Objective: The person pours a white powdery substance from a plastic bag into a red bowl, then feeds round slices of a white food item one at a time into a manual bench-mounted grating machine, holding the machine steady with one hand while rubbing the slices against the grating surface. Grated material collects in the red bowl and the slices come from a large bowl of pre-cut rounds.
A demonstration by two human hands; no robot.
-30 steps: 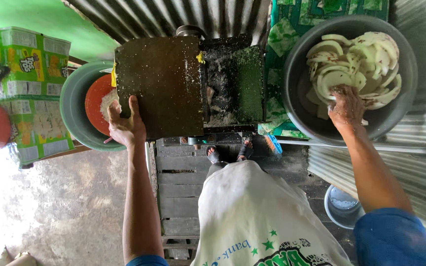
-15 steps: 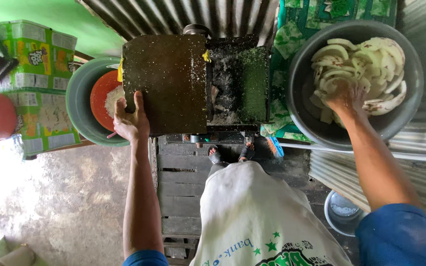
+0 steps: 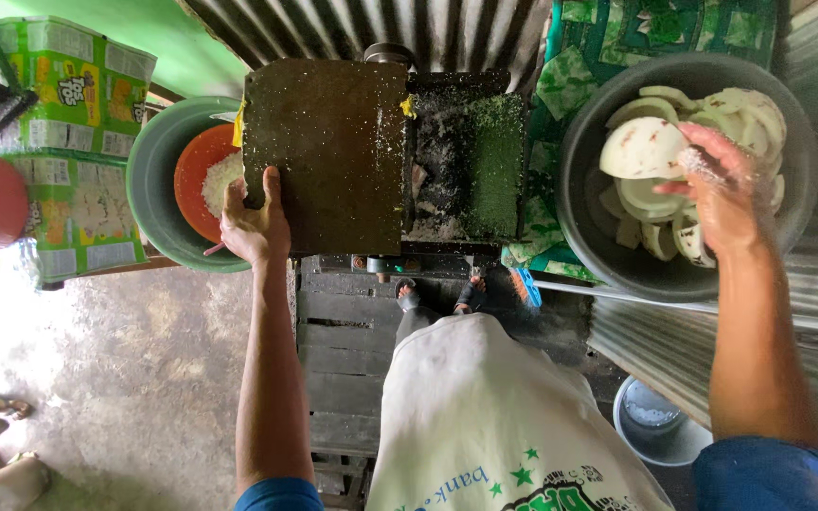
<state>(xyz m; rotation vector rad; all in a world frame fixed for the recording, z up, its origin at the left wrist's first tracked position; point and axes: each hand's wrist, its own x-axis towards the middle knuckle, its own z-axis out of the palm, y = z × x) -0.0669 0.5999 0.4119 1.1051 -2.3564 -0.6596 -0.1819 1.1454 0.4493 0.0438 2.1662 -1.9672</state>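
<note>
While the left hand (image 3: 256,225) grips the lower left edge of the dark grater box (image 3: 328,156) at frame centre, the right hand (image 3: 726,194) closes loosely on a white coconut piece (image 3: 643,149) over the grey basin (image 3: 598,255), upper right. That piece looks stiff, curved, probably wet and slippery, so pinch its rim.

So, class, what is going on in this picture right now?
A person stands at a dark, flake-spattered grating machine. The left hand grips its flat cover's edge. The right hand lifts a white coconut piece from a big dark basin of such pieces. White gratings lie in an orange bowl beside the machine.
</note>
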